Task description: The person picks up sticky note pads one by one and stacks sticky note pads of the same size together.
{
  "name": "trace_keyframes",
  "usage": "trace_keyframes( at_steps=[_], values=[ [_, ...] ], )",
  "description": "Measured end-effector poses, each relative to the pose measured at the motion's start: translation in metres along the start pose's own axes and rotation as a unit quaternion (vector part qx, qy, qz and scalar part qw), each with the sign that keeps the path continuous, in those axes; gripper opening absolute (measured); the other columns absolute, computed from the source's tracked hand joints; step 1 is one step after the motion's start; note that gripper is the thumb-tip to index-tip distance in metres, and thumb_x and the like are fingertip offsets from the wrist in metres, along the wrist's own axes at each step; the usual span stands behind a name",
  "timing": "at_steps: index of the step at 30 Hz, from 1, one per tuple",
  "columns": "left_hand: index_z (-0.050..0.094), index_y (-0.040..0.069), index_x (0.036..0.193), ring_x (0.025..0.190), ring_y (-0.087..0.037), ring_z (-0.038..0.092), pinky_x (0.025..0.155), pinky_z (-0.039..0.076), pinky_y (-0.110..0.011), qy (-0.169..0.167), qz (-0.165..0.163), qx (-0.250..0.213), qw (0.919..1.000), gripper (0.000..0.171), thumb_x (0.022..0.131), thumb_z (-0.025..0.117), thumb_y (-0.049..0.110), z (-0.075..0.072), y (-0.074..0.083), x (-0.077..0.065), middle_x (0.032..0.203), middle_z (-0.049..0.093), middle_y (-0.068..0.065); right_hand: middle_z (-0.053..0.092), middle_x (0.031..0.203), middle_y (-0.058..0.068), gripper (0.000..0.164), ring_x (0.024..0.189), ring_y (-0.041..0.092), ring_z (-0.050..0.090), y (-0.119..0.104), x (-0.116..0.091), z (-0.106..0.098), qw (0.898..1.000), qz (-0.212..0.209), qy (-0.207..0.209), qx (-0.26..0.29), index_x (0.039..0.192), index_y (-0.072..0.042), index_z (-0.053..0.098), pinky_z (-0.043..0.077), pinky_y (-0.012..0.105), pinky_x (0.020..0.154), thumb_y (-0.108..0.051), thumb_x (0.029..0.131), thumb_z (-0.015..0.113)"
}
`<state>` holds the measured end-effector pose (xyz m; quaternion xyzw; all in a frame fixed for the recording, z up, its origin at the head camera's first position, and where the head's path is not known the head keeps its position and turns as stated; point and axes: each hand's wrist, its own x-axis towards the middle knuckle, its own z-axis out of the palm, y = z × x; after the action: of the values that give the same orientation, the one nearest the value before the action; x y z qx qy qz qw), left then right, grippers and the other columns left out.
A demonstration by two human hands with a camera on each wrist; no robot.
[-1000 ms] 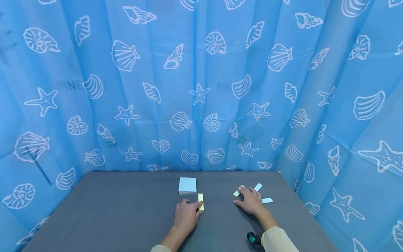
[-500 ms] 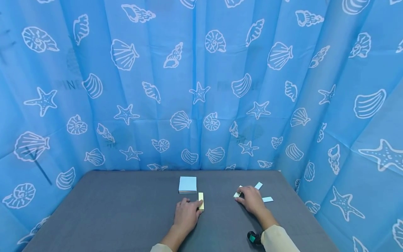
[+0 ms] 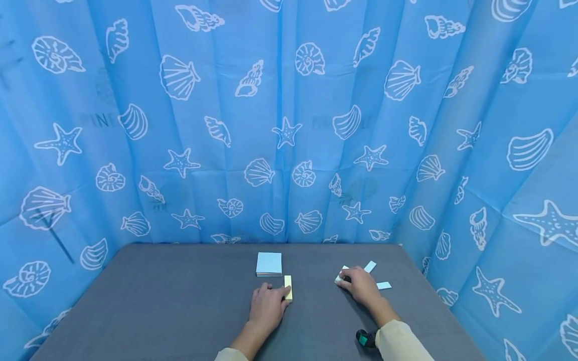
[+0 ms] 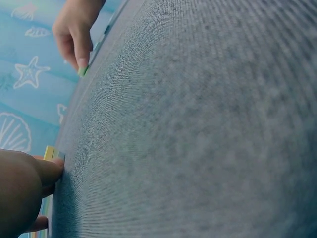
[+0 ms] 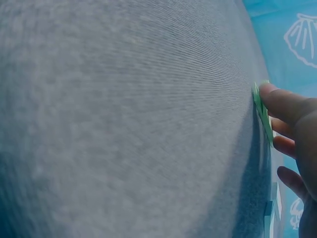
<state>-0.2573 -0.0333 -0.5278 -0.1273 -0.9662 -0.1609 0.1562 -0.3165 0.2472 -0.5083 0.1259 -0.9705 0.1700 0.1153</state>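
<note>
My left hand (image 3: 266, 307) rests on the grey surface and grips a narrow yellow sticky-note pad (image 3: 288, 281) at its near half. In the left wrist view, a digit presses the edge of that pad (image 4: 50, 152). Farther right, my right hand (image 3: 363, 287) pinches a narrow pale green sticky-note pad (image 3: 338, 278) between thumb and fingers. Seen from the right wrist, this green pad (image 5: 264, 116) stands slanted, its layers slightly fanned. The right fingers cover part of it in the head view. A square light-blue stack (image 3: 269, 261) of notes lies just beyond the yellow pad.
Two narrow light-blue strips lie past the right hand, one angled (image 3: 370, 266) and one nearly level (image 3: 384, 286). A black device with a green patch (image 3: 365, 339) sits beside the right cuff. A blue shell-print curtain (image 3: 289, 150) borders the grey table (image 3: 189, 291).
My right thumb and fingers, spread apart a second ago, have come together on the green pad. The left hand and the yellow pad have stayed in place.
</note>
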Motion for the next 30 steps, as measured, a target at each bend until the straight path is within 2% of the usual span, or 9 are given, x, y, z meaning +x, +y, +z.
trace_keyframes(
  at_steps=[7, 14, 21, 25, 30],
  values=[
    [0.072, 0.025, 0.117, 0.104, -0.027, 0.059, 0.086, 0.045, -0.052, -0.007, -0.002, 0.014, 0.9999, 0.034, 0.084, 0.074, 0.034, 0.001, 0.000, 0.001, 0.106, 0.071, 0.003, 0.063, 0.085, -0.002, 0.009, 0.084, 0.020, 0.058, 0.001, -0.001, -0.002, 1.000, -0.008, -0.005, 0.021, 0.086, -0.016, 0.071, 0.048, 0.047, 0.077, -0.020, 0.082, 0.078],
    [0.071, 0.026, 0.119, 0.105, -0.027, 0.059, 0.086, 0.045, -0.052, -0.007, -0.002, 0.011, 0.9999, 0.035, 0.085, 0.074, 0.034, 0.001, 0.000, 0.001, 0.108, 0.071, 0.002, 0.062, 0.084, -0.003, 0.011, 0.081, 0.019, 0.056, 0.001, -0.001, -0.001, 1.000, -0.016, 0.012, 0.019, 0.084, -0.018, 0.069, 0.047, 0.045, 0.074, -0.024, 0.082, 0.078],
    [0.072, 0.026, 0.118, 0.104, -0.027, 0.059, 0.085, 0.045, -0.052, -0.006, 0.000, 0.012, 0.9999, 0.034, 0.085, 0.074, 0.034, 0.000, 0.000, 0.001, 0.106, 0.071, 0.003, 0.066, 0.089, 0.001, 0.007, 0.090, 0.026, 0.060, -0.001, 0.003, 0.006, 0.999, 0.017, 0.035, 0.013, 0.088, -0.013, 0.070, 0.046, 0.050, 0.080, -0.017, 0.085, 0.075],
    [0.072, 0.026, 0.118, 0.105, -0.028, 0.059, 0.086, 0.045, -0.052, -0.005, 0.001, 0.010, 0.9999, 0.034, 0.085, 0.074, 0.034, -0.001, 0.000, 0.000, 0.106, 0.072, 0.003, 0.067, 0.108, 0.012, 0.021, 0.109, 0.036, 0.056, 0.000, 0.008, 0.008, 0.998, 0.064, 0.025, 0.016, 0.102, -0.008, 0.072, 0.041, 0.058, 0.088, -0.020, 0.086, 0.075],
    [0.071, 0.027, 0.118, 0.105, -0.027, 0.059, 0.087, 0.045, -0.051, -0.003, 0.000, 0.010, 0.9999, 0.035, 0.084, 0.075, 0.034, 0.000, 0.000, 0.000, 0.106, 0.072, 0.003, 0.053, 0.133, 0.025, 0.050, 0.127, 0.045, 0.042, 0.003, 0.013, 0.005, 0.994, 0.110, -0.010, 0.011, 0.122, 0.002, 0.063, 0.035, 0.064, 0.094, -0.030, 0.086, 0.074]
  ],
)
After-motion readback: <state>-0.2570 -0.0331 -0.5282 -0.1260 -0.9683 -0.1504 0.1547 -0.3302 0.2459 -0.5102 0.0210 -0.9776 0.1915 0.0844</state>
